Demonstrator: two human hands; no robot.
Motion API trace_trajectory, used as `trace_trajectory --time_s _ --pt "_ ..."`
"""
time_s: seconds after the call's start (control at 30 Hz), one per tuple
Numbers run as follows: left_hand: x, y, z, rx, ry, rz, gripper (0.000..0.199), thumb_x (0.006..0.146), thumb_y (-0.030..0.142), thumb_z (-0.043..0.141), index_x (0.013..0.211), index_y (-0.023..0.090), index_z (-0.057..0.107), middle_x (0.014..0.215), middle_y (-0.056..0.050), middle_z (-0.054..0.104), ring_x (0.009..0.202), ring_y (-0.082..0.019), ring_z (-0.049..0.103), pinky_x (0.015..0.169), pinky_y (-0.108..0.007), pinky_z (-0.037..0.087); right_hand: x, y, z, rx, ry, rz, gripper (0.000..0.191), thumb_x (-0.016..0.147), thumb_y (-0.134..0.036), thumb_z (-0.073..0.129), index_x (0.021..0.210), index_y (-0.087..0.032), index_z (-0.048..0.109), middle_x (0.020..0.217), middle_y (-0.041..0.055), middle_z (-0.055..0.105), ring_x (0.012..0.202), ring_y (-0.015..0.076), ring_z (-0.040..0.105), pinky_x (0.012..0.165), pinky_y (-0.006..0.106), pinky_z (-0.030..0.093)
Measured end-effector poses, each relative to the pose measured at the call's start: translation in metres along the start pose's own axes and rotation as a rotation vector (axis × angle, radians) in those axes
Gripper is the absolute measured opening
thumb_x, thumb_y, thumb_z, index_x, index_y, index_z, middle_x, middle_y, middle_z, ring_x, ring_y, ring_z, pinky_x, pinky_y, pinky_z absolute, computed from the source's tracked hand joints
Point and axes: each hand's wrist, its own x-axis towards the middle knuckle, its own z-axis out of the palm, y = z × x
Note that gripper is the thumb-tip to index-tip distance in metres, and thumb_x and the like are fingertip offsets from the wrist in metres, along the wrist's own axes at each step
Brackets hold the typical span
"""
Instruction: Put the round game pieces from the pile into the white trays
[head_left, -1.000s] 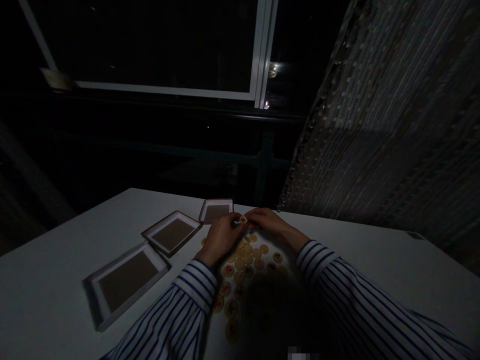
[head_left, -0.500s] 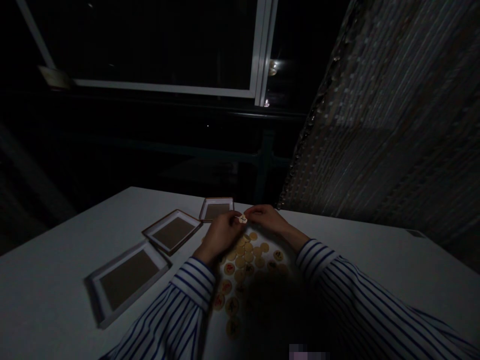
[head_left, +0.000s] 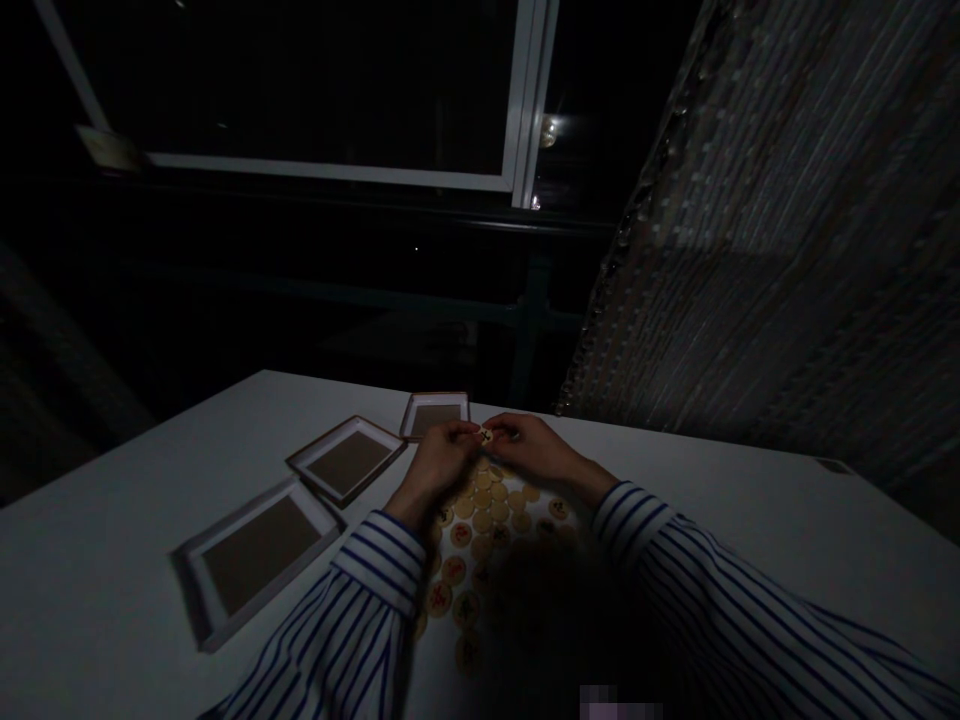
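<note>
A small round xiangqi piece [head_left: 487, 436] with a dark character on its face is pinched between my two hands above the table. My left hand [head_left: 437, 455] grips its left edge with closed fingertips. From the other side, the fingers of my right hand [head_left: 534, 448] close on its right edge. Below them lie several loose xiangqi pieces [head_left: 482, 521], many showing plain faces. Nearer me, red-marked pieces [head_left: 439, 599] and dark-marked pieces [head_left: 466, 609] are spread out. The pieces closest to my body sink into deep shadow and are hard to make out.
Three shallow open boxes or lids stand to the left: a near one [head_left: 210, 632], a middle one [head_left: 300, 478] and a far one [head_left: 406, 425]. The white table [head_left: 720, 540] ends before a dark window [head_left: 322, 172]. A beaded curtain [head_left: 750, 250] hangs at right.
My right hand has moved slightly left and its fingers have come onto the piece. The piece's marked face now looks rounder towards me.
</note>
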Motion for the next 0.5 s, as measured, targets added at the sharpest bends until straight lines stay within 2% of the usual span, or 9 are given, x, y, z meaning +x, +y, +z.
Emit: trace_trajectory --time_s 0.1,0.23,0.37,0.5 --pt "0.002 -0.002 -0.003 0.132 0.003 0.058 0.025 0.073 0.027 0.05 0.088 0.011 0.062 0.081 -0.007 0.067 0.074 -0.016 0.06 0.067 -0.025 0.045 0.001 0.005 0.0 -0.114 0.009 -0.001 0.031 0.074 -0.031 0.053 0.099 -0.015 0.059 0.081 0.0027 0.063 0.069 0.0124 0.055 0.059 0.021 0.039" --pt "0.006 -0.004 -0.012 0.312 0.032 0.134 0.027 0.075 0.027 0.047 0.091 0.013 0.063 0.093 -0.009 0.066 0.088 -0.019 0.058 0.078 -0.029 0.042 0.002 0.013 -0.004 -0.319 0.024 0.065 0.03 0.073 -0.029 0.053 0.099 -0.017 0.059 0.082 0.0037 0.064 0.071 0.0139 0.056 0.06 0.022 0.037" --pt "0.007 -0.002 -0.024 0.556 0.02 0.147 0.028 0.078 0.026 0.043 0.094 0.016 0.063 0.098 -0.01 0.065 0.09 -0.021 0.058 0.077 -0.03 0.041 0.004 0.02 -0.004 -0.506 -0.045 0.113 0.027 0.074 -0.032 0.05 0.094 -0.017 0.062 0.083 0.0055 0.064 0.071 0.0148 0.056 0.058 0.022 0.035" --pt "0.005 0.003 -0.032 0.667 0.042 0.129 0.03 0.078 0.026 0.042 0.099 0.017 0.062 0.102 -0.01 0.064 0.094 -0.021 0.057 0.079 -0.028 0.041 0.007 0.026 -0.001 -0.54 -0.082 0.139 0.026 0.073 -0.034 0.051 0.085 -0.017 0.065 0.079 0.0064 0.065 0.067 0.015 0.055 0.055 0.023 0.032"
